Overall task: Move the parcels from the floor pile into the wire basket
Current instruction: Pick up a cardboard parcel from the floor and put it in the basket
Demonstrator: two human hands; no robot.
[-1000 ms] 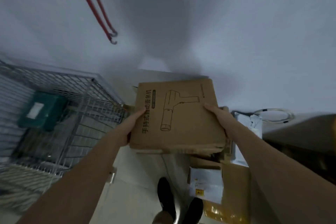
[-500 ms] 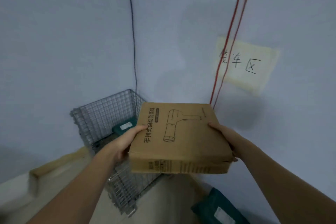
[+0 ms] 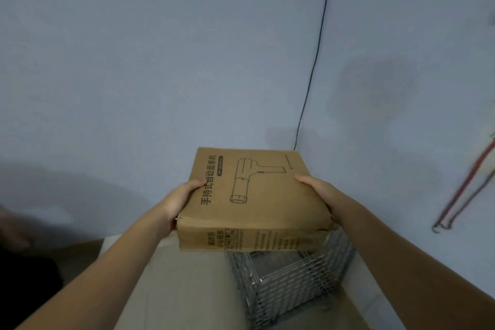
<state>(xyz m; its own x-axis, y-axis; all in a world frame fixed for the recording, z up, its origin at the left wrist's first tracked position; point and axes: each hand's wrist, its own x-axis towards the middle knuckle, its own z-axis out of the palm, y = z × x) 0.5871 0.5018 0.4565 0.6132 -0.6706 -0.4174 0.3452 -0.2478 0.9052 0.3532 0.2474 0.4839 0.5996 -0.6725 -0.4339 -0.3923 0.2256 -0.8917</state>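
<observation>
Cardboard box (image 3: 254,195) is up at chest height, held flat w/ printed face up, carried btwn both hands. Left hand (image 3: 179,199) grips the left edge: thumb lies on top by the printed text, fingers go under (not visible). Right hand (image 3: 318,190) grips the right edge the same way, thumb on top, rest wrapped under the side. Neither hand has any slack; both are closed round the box edges.

Key relation: wire basket (image 3: 292,284) sits on the floor in the room corner, directly below the box and a bit to the right/fwd. The box's near edge overlaps the basket's top in view, so the rim on that side is hidden, as is most of the opening. Only the near mesh wall and lower frame show.

Box long axis runs away from the person, toward the corner. Can't tell basket's long axis from here (rim mostly covered). Right hand is the nearer one to the basket; left is over bare floor.

Judgement: the carry looks abt done and the next step is the lowering. Needs a small shift right/fwd, then straight down, keeping it level. Risk: the box corner catches the mesh rim, since the rim is out of sight under the box.

Basket contents not visible now.
</observation>
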